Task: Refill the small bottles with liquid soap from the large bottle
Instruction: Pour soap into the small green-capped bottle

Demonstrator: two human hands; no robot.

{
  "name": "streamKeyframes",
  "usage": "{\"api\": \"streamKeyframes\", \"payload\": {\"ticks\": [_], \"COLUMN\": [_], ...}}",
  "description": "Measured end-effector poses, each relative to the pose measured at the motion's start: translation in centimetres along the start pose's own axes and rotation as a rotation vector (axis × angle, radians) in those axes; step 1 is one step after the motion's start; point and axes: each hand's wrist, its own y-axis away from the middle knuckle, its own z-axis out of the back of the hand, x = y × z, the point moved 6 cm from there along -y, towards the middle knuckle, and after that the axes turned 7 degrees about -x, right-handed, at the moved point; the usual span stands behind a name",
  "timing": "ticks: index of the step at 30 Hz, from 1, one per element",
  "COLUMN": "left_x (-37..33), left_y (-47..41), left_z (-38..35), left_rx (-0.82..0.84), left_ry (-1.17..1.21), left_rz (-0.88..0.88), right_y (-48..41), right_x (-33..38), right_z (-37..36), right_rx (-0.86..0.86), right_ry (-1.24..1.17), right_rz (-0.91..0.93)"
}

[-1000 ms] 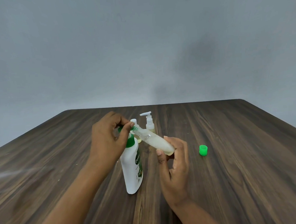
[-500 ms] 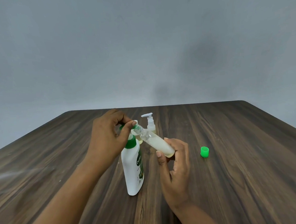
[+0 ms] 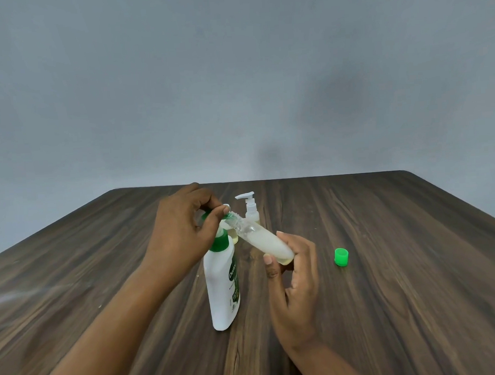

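Left hand [image 3: 183, 236]: fingers curled round pump [image 3: 221, 242] of large bottle [image 3: 221, 286].
Right hand [image 3: 294, 285]: thumb and fingers pinch tilted small bottle [image 3: 267, 240], mouth at pump.
Cap [image 3: 341, 257]: on table [image 3: 404, 293].

Very little has moved in the last second. The whole scene sits slightly lower in the head view. The dark wood-grain table [image 3: 389, 280], the large white plastic soap bottle [image 3: 221, 286] and the small green plastic cap [image 3: 341, 257] have slid down the frame together, keeping their places relative to one another. The forearm behind the left hand [image 3: 180, 236], which curls over the green pump head [image 3: 205, 217], now crosses the bottom edge farther left. In the tilted small clear bottle [image 3: 268, 243], held by the right hand [image 3: 295, 282], a bubbly streak shows more plainly near the neck. Whether the milky fill has risen cannot be told.
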Motion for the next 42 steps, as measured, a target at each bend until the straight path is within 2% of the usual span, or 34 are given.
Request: {"api": "streamKeyframes", "payload": {"ticks": [13, 19, 30, 37, 42], "left_x": [0.8, 0.4, 1.0, 0.5, 0.8], "left_y": [1.5, 0.4, 2.3, 0.6, 1.3], "left_z": [0.1, 0.0, -0.1, -0.3, -0.6], "left_rx": [-0.051, -0.061, -0.177, -0.099, -0.141], "left_ry": [-0.016, 0.030, 0.110, 0.060, 0.066], "left_rz": [-0.002, 0.060, 0.055, 0.041, 0.015], "right_y": [0.2, 0.1, 0.2, 0.1, 0.0], "right_x": [-0.1, 0.0, -0.1, 0.1, 0.0], "right_z": [-0.1, 0.0, 0.0, -0.2, -0.2], "right_rx": [0.014, 0.008, 0.005, 0.003, 0.005], "right_ry": [-0.003, -0.007, -0.012, -0.017, -0.005], "right_rz": [-0.016, -0.008, -0.018, -0.020, -0.018]}}
